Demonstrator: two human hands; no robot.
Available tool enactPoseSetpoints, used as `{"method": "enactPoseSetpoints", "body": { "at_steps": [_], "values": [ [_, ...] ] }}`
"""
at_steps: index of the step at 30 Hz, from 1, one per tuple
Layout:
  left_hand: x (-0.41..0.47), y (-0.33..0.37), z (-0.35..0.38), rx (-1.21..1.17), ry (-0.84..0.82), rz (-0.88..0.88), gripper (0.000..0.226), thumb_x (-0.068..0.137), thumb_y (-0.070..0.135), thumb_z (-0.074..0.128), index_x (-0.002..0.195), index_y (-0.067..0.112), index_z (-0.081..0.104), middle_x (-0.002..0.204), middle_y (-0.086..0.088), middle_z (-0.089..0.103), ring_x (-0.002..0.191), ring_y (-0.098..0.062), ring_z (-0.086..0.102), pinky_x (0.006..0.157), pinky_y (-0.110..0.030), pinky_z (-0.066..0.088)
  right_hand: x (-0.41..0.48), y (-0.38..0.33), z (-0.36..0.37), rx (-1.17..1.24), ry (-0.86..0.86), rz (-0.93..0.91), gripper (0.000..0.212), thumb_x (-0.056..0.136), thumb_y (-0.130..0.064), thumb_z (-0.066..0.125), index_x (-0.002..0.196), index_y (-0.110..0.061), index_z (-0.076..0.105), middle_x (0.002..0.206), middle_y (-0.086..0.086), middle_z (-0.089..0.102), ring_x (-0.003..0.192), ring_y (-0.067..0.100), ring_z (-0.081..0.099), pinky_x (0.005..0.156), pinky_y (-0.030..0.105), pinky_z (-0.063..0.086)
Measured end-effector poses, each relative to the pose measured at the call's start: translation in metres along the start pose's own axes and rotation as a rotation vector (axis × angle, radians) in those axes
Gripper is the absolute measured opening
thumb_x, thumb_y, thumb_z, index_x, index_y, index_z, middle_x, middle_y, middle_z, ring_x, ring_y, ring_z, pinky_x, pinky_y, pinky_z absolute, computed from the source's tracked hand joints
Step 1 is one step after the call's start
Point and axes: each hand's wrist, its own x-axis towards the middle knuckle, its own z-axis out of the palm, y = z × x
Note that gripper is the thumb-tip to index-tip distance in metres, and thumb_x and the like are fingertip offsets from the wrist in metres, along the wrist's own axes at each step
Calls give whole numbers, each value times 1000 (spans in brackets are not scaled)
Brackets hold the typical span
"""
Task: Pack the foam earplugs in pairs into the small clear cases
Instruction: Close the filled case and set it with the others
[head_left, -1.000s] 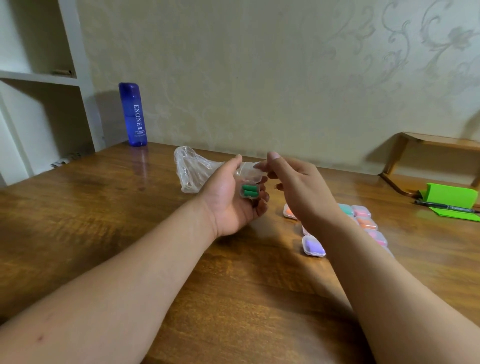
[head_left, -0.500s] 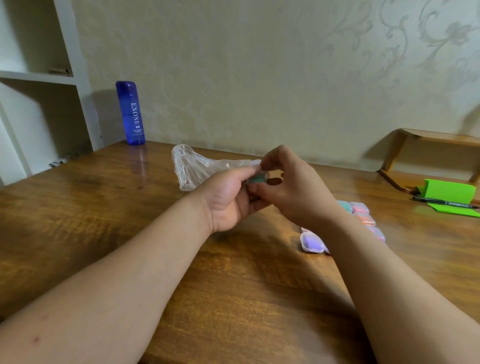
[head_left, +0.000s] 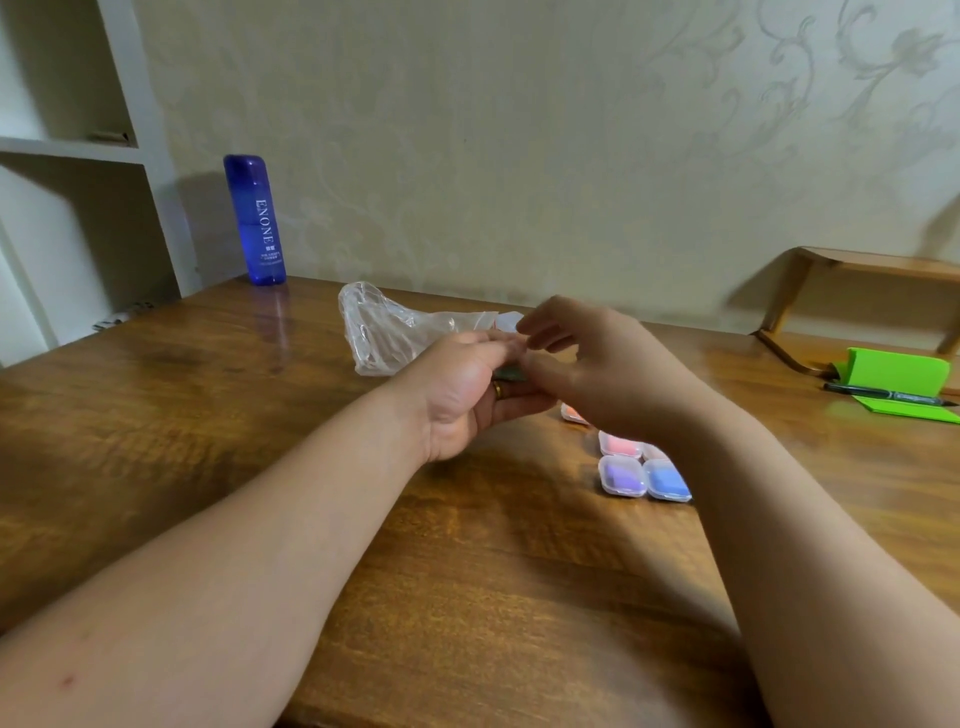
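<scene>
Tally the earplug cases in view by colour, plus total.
Purple case: 1
Blue case: 1
Pink case: 1
Orange case: 1
Green case, held in the left hand: 1
Total: 5 in view; the right forearm may hide more.

Dim, yellowish light, with a soft shadow on the wall (head_left: 519, 156) left of the blue bottle (head_left: 254, 221) and a sheen on the table (head_left: 208, 415) in front of it. Motion blur right of the bottle on the left hand (head_left: 457, 400), the right hand (head_left: 597, 374) and the case (head_left: 510, 372) gripped in the left. Wide-angle bowing of the shelf (head_left: 148, 104) edges left of the bottle.
</scene>
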Motion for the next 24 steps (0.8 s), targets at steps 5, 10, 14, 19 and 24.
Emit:
{"method": "enactPoseSetpoints", "body": {
  "at_steps": [5, 10, 14, 19, 24],
  "values": [
    [1, 1, -1, 26, 31, 5, 29, 110, 5, 50, 137, -2, 61, 104, -19, 72, 73, -18, 77, 61, -31, 63, -1, -3, 1, -15, -49, -29, 41, 90, -26, 72, 131, -28, 65, 120, -15, 70, 112, 2, 63, 85, 8, 46],
    [1, -1, 0, 58, 31, -1, 25, 109, 9, 55, 130, 1, 67, 105, -15, 73, 75, -17, 78, 61, -31, 62, -1, -3, 5, -78, -22, -55, 50, 88, -29, 79, 135, -27, 63, 124, -10, 70, 112, 9, 63, 90, 21, 55],
    [3, -3, 0, 93, 18, -4, 20, 108, 9, 58, 122, 1, 70, 82, -6, 75, 69, -14, 75, 64, -34, 65, -1, -4, 5, -114, -18, -46, 51, 88, -30, 78, 136, -27, 63, 122, -7, 71, 109, 14, 64, 94, 37, 56],
    [-1, -2, 4, 122, -8, -2, 24, 107, 12, 62, 128, 2, 68, 88, -7, 76, 75, -17, 73, 76, -40, 67, -2, -3, -1, -131, -42, -23, 49, 88, -33, 77, 135, -34, 63, 110, -14, 70, 98, 12, 65, 85, 31, 54],
    [3, 7, -3, 39, 128, 95, 22, 108, 12, 55, 128, 3, 59, 108, -22, 74, 88, -29, 79, 78, -39, 66, -2, 20, -30, -135, 31, 117, 36, 93, -35, 73, 128, -38, 68, 110, -8, 71, 96, 13, 68, 84, 34, 57]
  ]
}}
